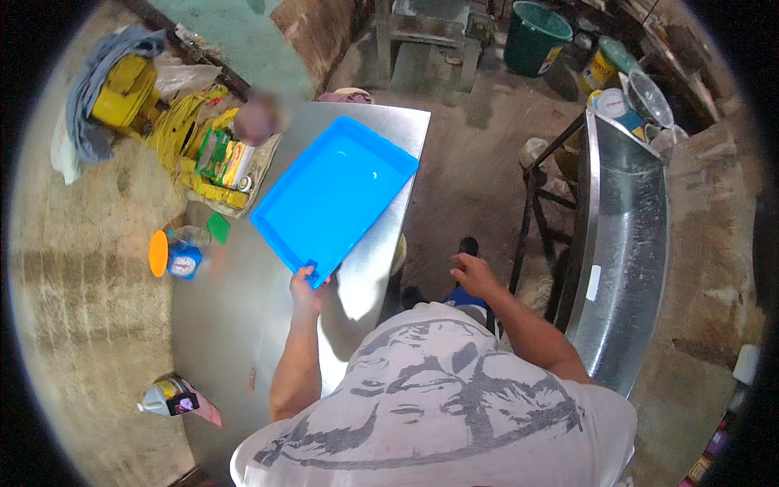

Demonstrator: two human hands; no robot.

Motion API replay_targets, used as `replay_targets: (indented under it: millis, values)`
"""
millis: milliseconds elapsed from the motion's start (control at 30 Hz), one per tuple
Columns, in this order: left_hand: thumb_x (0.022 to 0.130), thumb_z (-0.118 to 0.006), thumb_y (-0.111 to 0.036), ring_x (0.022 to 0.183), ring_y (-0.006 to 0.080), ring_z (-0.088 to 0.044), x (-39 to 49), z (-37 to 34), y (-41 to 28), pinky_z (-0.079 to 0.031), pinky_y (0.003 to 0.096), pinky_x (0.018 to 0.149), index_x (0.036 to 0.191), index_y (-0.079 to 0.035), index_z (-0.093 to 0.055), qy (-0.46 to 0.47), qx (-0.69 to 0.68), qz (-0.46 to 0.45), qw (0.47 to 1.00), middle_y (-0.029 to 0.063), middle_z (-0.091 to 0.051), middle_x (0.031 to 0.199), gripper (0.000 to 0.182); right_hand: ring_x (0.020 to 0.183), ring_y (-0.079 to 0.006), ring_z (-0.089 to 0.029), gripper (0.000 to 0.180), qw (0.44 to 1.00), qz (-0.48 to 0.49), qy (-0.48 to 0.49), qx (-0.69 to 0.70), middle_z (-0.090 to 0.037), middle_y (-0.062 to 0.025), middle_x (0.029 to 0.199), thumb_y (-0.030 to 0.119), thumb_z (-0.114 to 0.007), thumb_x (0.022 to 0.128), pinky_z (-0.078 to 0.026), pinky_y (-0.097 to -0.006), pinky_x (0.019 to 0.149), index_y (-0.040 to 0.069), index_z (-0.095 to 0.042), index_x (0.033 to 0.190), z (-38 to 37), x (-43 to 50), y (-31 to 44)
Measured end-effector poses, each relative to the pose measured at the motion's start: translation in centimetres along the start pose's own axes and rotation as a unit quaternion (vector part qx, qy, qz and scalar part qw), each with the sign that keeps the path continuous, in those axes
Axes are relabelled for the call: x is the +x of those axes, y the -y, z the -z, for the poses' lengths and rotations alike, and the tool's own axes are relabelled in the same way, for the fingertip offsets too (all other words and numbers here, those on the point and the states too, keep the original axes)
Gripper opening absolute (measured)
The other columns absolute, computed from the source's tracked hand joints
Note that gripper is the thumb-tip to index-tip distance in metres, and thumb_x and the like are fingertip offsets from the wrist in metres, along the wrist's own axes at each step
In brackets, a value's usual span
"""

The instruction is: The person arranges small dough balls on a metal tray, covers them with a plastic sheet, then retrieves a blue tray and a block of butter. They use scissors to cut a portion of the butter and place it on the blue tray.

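A shallow blue plastic tray [335, 192] shows nothing inside and lies slanted over the metal tabletop [243, 316]. My left hand [309, 291] grips its near corner, thumb on the rim and fingers underneath. My right hand [476, 275] hangs over the floor to the right of the table, fingers curled, with no object visible in it; whether something small is in the palm cannot be told. Left of the tray are a green flat piece [218, 227] and a blue dial scale [184, 263] with an orange pan [159, 253].
A knife [252, 378] and a plastic bottle [161, 399] lie at the lower left. Yellow machinery [125, 91] with a coiled cord stands at the upper left. To the right is a metal trough [630, 243] on a dark frame; a green bucket [532, 45] stands beyond.
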State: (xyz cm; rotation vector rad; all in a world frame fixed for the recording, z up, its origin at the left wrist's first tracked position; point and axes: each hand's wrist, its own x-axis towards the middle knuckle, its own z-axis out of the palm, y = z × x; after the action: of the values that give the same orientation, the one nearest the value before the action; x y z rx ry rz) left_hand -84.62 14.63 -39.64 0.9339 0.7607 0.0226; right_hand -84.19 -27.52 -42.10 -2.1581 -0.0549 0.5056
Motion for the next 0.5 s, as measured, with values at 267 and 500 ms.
replay_targets:
  millis: [267, 500]
  values:
    - [0.091, -0.064, -0.04, 0.079, 0.0204, -0.06, 3.9, -5.3, -0.9, -0.047, 0.0345, 0.06, 0.118, -0.014, -0.054, -0.109, 0.056, -0.015, 0.992, 0.0032, -0.061, 0.097, 0.039, 0.108, -0.0403, -0.064, 0.043, 0.991, -0.02, 0.131, -0.016, -0.067, -0.0211, 0.114, 0.026, -0.067, 0.086, -0.05, -0.0501, 0.092, 0.003, -0.061, 0.122, -0.7, 15.2, -3.2]
    - [0.096, -0.055, -0.053, 0.064, 0.0192, -0.061, 7.3, -8.0, -0.4, -0.049, 0.0325, 0.052, 0.108, -0.011, -0.058, -0.232, 0.144, 0.056, 0.96, 0.0051, -0.065, 0.082, 0.044, 0.106, -0.0346, -0.066, 0.036, 0.987, -0.129, 0.078, 0.063, -0.069, -0.0186, 0.111, 0.021, -0.071, 0.084, -0.051, -0.0428, 0.091, 0.005, -0.067, 0.117, 3.5, 22.2, -10.0]
